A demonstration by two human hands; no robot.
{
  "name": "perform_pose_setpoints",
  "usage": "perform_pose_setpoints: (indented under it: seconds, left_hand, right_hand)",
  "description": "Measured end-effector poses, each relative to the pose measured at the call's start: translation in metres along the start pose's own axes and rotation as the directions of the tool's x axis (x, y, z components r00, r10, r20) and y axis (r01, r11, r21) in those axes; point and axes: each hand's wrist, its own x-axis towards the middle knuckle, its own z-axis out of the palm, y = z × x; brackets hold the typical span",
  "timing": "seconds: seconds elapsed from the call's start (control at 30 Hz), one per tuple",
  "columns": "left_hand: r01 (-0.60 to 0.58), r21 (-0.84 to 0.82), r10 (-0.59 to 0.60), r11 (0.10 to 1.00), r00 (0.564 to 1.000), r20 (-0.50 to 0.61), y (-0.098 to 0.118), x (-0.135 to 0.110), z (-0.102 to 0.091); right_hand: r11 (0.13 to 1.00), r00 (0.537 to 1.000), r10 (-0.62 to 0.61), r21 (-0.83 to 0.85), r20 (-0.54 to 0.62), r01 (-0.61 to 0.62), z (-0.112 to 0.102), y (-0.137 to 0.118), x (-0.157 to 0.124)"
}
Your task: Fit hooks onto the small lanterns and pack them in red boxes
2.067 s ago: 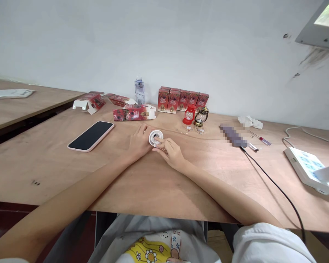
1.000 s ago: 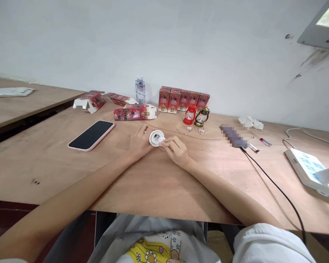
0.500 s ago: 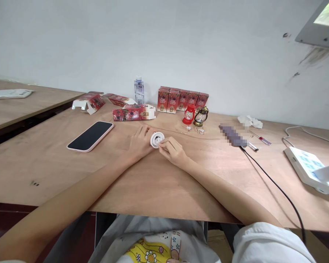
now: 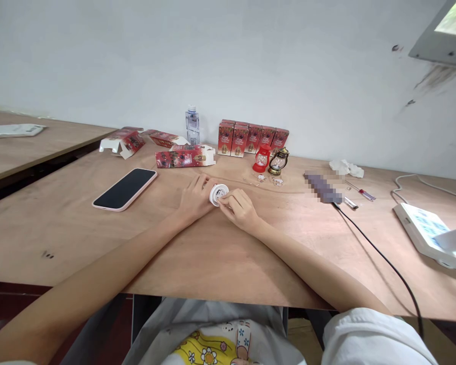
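My left hand [image 4: 196, 197] is closed around a round white base [image 4: 214, 194], whose open face is turned toward me and shows a recess with dark parts inside. The rest of that object is hidden behind the hand. With thumb and forefinger pinched together, my right hand [image 4: 240, 207] touches the right side of the recess; whatever the fingertips grip is too small to make out. Behind the hands stand a small red lantern [image 4: 261, 159] and a bronze-coloured lantern [image 4: 278, 162]. Tiny metal rings and bits [image 4: 276, 181] lie in front of them.
Red printed boxes [image 4: 240, 140] stand by the wall beside a water bottle [image 4: 192, 124]. Opened boxes [image 4: 184, 156] lie at the left, behind a phone [image 4: 125, 189]. To the right are a blurred-out cabled device [image 4: 323, 187], a screwdriver [image 4: 366, 194], tissue [image 4: 345, 168] and a white power strip [image 4: 429, 230].
The white base has tilted slightly and shifted a little right, and its recess shows more clearly. My right fingertips have moved slightly left and down along it.
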Motion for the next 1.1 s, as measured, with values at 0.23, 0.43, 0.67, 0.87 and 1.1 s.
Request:
perform_pose_setpoints:
  seconds: [0.23, 0.43, 0.67, 0.87, 1.1]
  left_hand:
    - [-0.032, 0.023, 0.033, 0.999, 0.999, -0.033, -0.0012, -0.0006, 0.0019]
    - [-0.079, 0.071, 0.084, 0.994, 0.994, -0.068, -0.0023, 0.0001, 0.0029]
    - [-0.104, 0.085, 0.112, 0.991, 0.989, -0.100, -0.0026, 0.0001, 0.0027]
    - [-0.104, 0.089, 0.113, 0.991, 0.989, -0.096, -0.0023, 0.0007, 0.0022]
    - [-0.127, 0.109, 0.139, 0.986, 0.985, -0.106, -0.0065, -0.0002, 0.0030]
  right_hand:
    - [0.999, 0.999, -0.034, -0.034, -0.023, 0.033, -0.0020, -0.0019, 0.0025]
    - [0.991, 0.991, -0.095, -0.107, -0.099, 0.085, -0.0049, -0.0044, 0.0068]
    - [0.995, 0.996, -0.028, -0.094, -0.089, 0.019, -0.0044, -0.0045, 0.0057]
    - [0.998, 0.998, 0.009, -0.059, -0.068, -0.013, -0.0033, -0.0042, 0.0042]
    - [0.925, 0.940, 0.335, 0.213, -0.067, -0.314, -0.0002, -0.0055, 0.0044]
